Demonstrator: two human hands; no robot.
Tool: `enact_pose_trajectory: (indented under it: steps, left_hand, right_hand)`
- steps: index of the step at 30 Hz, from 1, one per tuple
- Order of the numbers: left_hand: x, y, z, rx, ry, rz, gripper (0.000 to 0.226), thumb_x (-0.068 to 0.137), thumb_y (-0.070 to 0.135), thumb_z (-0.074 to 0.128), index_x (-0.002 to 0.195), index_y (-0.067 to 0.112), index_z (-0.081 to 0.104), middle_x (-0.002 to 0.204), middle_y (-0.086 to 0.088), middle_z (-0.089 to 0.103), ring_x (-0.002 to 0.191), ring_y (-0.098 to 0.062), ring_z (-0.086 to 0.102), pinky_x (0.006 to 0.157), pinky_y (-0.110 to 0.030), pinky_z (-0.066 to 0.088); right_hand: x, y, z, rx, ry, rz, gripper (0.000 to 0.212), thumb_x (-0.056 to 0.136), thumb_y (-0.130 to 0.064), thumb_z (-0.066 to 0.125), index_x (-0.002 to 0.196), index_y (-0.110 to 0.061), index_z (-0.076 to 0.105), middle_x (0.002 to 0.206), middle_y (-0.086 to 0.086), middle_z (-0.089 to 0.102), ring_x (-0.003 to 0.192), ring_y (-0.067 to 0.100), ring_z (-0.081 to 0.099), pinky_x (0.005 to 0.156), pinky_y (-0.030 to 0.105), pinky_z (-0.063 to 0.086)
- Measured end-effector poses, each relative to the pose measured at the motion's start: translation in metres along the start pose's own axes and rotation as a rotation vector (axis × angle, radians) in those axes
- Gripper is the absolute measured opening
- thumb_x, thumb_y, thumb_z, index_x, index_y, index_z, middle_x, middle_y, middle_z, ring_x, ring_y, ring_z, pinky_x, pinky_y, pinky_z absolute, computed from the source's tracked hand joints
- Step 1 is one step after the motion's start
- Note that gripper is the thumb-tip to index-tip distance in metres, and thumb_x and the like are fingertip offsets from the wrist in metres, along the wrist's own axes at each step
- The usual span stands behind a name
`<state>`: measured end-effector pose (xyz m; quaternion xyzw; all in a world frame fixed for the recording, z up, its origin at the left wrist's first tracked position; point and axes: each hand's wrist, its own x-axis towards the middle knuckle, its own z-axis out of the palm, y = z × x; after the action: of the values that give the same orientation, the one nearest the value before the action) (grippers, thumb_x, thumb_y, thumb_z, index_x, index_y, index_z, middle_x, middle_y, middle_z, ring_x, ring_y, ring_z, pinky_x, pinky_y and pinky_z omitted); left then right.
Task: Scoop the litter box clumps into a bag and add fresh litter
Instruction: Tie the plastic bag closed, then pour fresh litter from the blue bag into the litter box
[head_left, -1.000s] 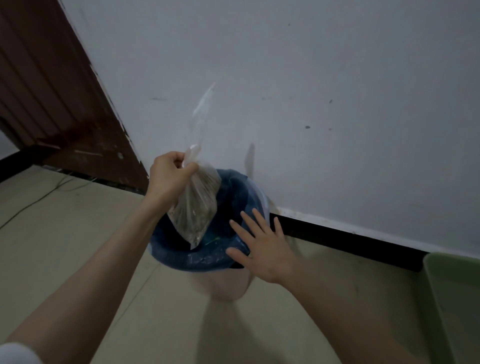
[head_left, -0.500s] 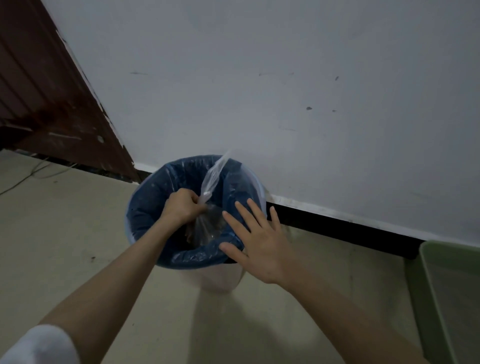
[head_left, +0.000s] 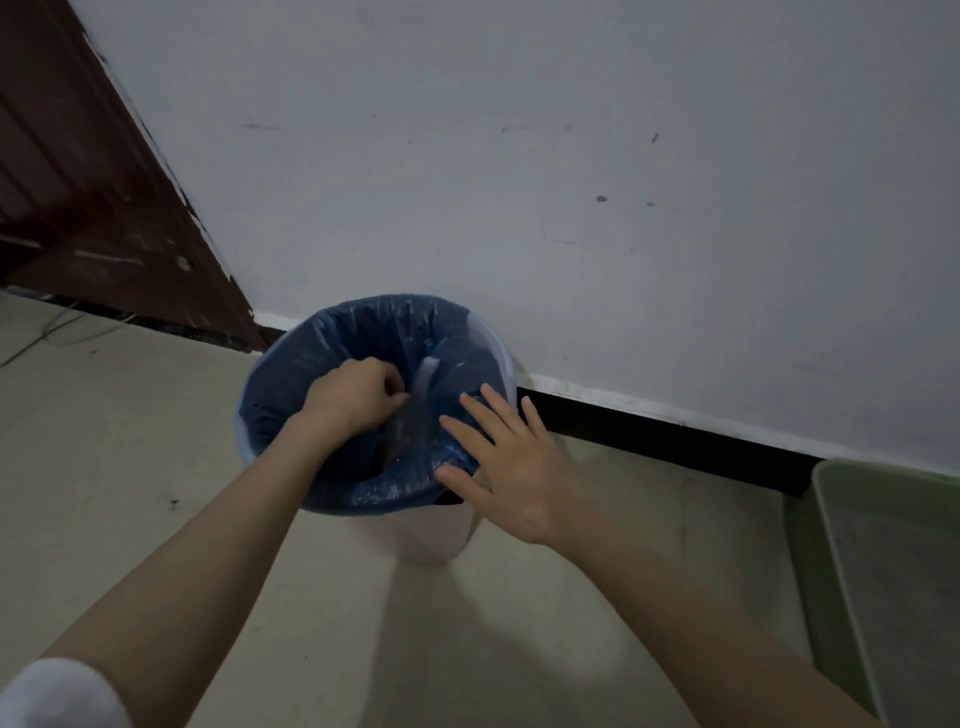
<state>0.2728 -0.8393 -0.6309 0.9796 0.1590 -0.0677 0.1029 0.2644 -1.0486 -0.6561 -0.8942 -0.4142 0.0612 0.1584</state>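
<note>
We hold our left hand (head_left: 358, 397) curled around the clear bag (head_left: 422, 400) inside the blue-lined bin (head_left: 291, 374); our right hand (head_left: 511, 470), fingers spread, rests on its near-right rim.

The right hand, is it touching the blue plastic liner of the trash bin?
Touching. In the head view the right hand, fingers straight, lies on the blue plastic liner at the bin's near rim; no gap shows under the thumb.
</note>
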Motion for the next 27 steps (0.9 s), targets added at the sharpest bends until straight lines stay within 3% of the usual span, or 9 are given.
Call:
enact_pose_trajectory:
  steps: [2,5,6,8,10,15,18,21,27]
  left_hand:
    - [-0.015,0.015,-0.002,-0.084,0.153,0.074,0.031,0.092,0.033,0.050,0.120,0.020,0.054,0.111,-0.004,0.063,0.097,-0.023,0.060,0.080,-0.038,0.050]
    - [-0.043,0.051,0.000,-0.137,0.411,0.371,0.041,0.094,0.032,0.047,0.131,0.015,0.046,0.125,-0.007,0.056,0.108,-0.025,0.054,0.087,-0.043,0.047]
    - [-0.052,0.067,0.001,-0.108,0.445,0.485,0.043,0.093,0.034,0.045,0.132,0.014,0.045,0.128,-0.007,0.054,0.111,-0.026,0.053,0.090,-0.045,0.046]
    - [-0.066,0.098,0.009,-0.038,0.445,0.639,0.049,0.091,0.040,0.039,0.133,0.016,0.046,0.130,-0.006,0.054,0.115,-0.025,0.052,0.093,-0.044,0.045]
    - [-0.075,0.133,0.023,0.022,0.381,0.679,0.055,0.090,0.046,0.034,0.136,0.019,0.043,0.135,-0.007,0.050,0.120,-0.026,0.050,0.096,-0.042,0.040]
    - [-0.094,0.213,0.031,0.177,0.107,0.655,0.068,0.083,0.060,0.005,0.147,0.037,0.004,0.157,-0.001,0.008,0.144,-0.024,0.010,0.116,-0.046,0.009]
    - [-0.117,0.255,0.003,0.211,0.038,0.681,0.070,0.079,0.062,-0.002,0.146,0.040,-0.004,0.158,0.001,0.001,0.145,-0.021,0.002,0.116,-0.045,0.003]
    - [-0.146,0.292,-0.044,0.151,-0.037,0.674,0.073,0.076,0.064,-0.006,0.145,0.040,-0.006,0.158,0.003,-0.003,0.145,-0.019,-0.003,0.117,-0.043,-0.001]
    - [-0.213,0.325,-0.158,-0.007,-0.134,0.594,0.087,0.068,0.079,-0.013,0.145,0.040,-0.005,0.157,0.004,-0.004,0.145,-0.017,-0.005,0.116,-0.040,-0.002]
  right_hand:
    - [-0.008,0.009,-0.006,-0.018,0.033,-0.010,0.087,0.075,-0.068,-0.006,0.147,-0.029,0.023,0.158,-0.003,0.012,0.147,0.014,-0.001,0.117,0.043,-0.005]
    - [-0.032,0.036,-0.017,-0.153,0.206,0.028,0.070,0.092,-0.061,0.015,0.133,-0.018,0.051,0.140,0.008,0.049,0.132,0.029,0.044,0.107,0.055,0.029]
    - [-0.044,0.050,-0.022,-0.179,0.210,0.075,0.068,0.089,-0.060,0.021,0.133,-0.018,0.051,0.140,0.009,0.050,0.131,0.030,0.046,0.106,0.055,0.031]
    - [-0.073,0.075,-0.032,-0.198,0.130,0.187,0.078,0.080,-0.063,0.012,0.145,-0.023,0.033,0.153,0.004,0.030,0.143,0.025,0.025,0.114,0.050,0.016]
    - [-0.109,0.101,-0.044,-0.222,0.118,0.270,0.085,0.075,-0.067,0.003,0.149,-0.029,0.017,0.158,-0.001,0.014,0.147,0.021,0.009,0.117,0.047,0.004]
    - [-0.190,0.143,-0.100,-0.275,0.048,0.515,0.088,0.070,-0.075,-0.001,0.148,-0.035,-0.006,0.159,-0.004,-0.005,0.147,0.020,-0.007,0.116,0.050,-0.003]
    - [-0.236,0.143,-0.149,-0.195,0.004,0.623,0.083,0.079,-0.075,0.011,0.148,-0.035,-0.007,0.159,-0.004,-0.009,0.146,0.019,-0.010,0.118,0.050,-0.003]
    - [-0.273,0.125,-0.205,-0.114,0.039,0.680,0.093,0.064,-0.074,-0.004,0.148,-0.035,-0.004,0.159,-0.005,-0.006,0.147,0.018,-0.009,0.118,0.049,-0.004]
    - [-0.302,0.059,-0.322,0.008,0.009,0.730,0.089,0.068,-0.073,-0.001,0.148,-0.034,-0.005,0.159,-0.006,-0.006,0.146,0.016,-0.009,0.118,0.048,-0.005]
